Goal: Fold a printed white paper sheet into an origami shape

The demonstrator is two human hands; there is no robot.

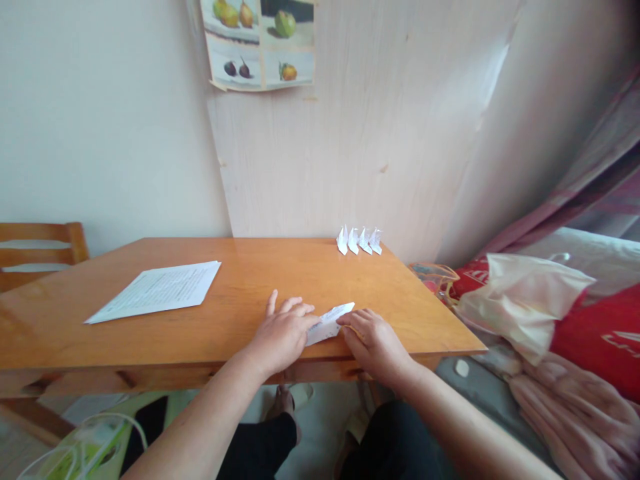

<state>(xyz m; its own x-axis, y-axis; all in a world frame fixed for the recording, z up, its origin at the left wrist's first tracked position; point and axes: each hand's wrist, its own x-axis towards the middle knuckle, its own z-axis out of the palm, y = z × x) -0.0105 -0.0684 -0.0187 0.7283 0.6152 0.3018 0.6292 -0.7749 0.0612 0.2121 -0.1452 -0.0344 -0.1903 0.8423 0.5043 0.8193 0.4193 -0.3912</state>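
Observation:
A folded piece of white printed paper (pixel 331 323) lies near the front edge of the wooden table (pixel 265 267). At its left end is my left hand (pixel 284 333), fingers stretched out and spread, the thumb side touching the paper. My right hand (pixel 374 339) is closed at the paper's right end, its fingers bent with the tips on the paper. Part of that end is hidden under the fingers. Toward the back right of the table stand several small folded white paper figures (pixel 353 241) in a row.
A stack of printed sheets (pixel 160 288) lies on the table's left side. A wooden chair (pixel 75 243) stands at far left. Right of the table are a white plastic bag (pixel 525 300), red bags (pixel 610 340) and pink cloth (pixel 565 400). Cables (pixel 85 440) lie below at left.

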